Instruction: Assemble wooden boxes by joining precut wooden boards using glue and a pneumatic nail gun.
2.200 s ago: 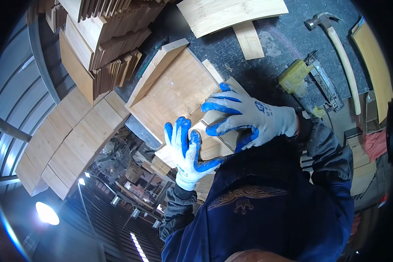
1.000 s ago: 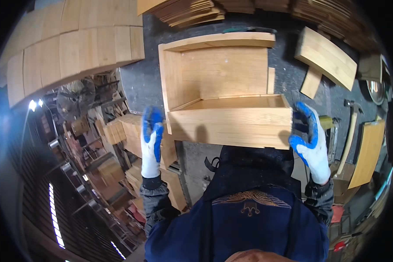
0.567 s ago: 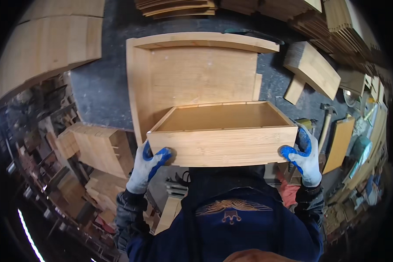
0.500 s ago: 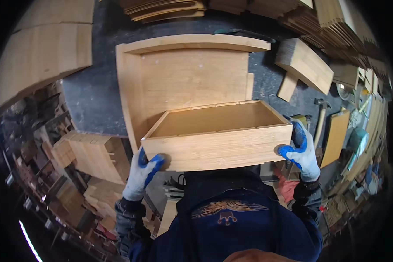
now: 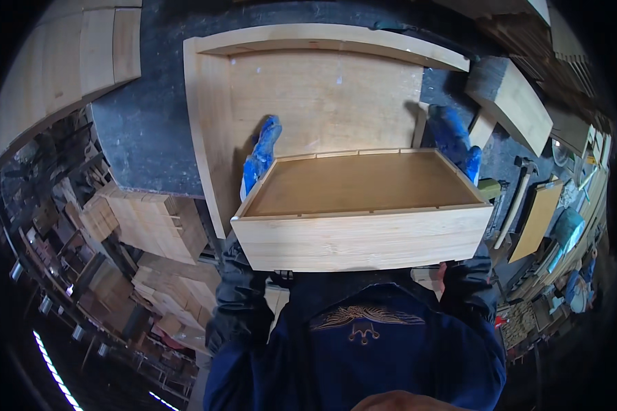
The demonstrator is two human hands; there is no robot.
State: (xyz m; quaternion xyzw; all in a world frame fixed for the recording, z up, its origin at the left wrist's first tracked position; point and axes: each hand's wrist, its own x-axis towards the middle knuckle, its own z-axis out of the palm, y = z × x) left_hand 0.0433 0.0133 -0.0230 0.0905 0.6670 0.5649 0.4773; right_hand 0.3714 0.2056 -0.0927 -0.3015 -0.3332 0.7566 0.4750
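Observation:
A pale wooden drawer-like box [image 5: 360, 240] lies in front of me, its plain long side facing me and its recessed brown panel [image 5: 363, 181] upward. My left hand [image 5: 259, 156], in a white and blue glove, is at the box's left side with fingers stretched forward. On the right side, my right hand [image 5: 456, 144] has its gloved fingers extended past the far corner. Both palms are partly hidden by the box. Beyond the box is a wooden board [image 5: 329, 96] with raised strips along its left and far edges; the box overlaps its near part.
A hammer [image 5: 515, 202] and a flat orange-brown wooden board [image 5: 538, 222] lie at the right. A wooden block [image 5: 511, 103] stands at the upper right. Stacked wooden pieces [image 5: 151, 219] are at the left, with larger panels [image 5: 62, 68] at the upper left of the dark bench [image 5: 151, 137].
My hands have left the box's near corners and slid forward along its two sides, fingers straightened. The box appears slightly larger and farther right in view.

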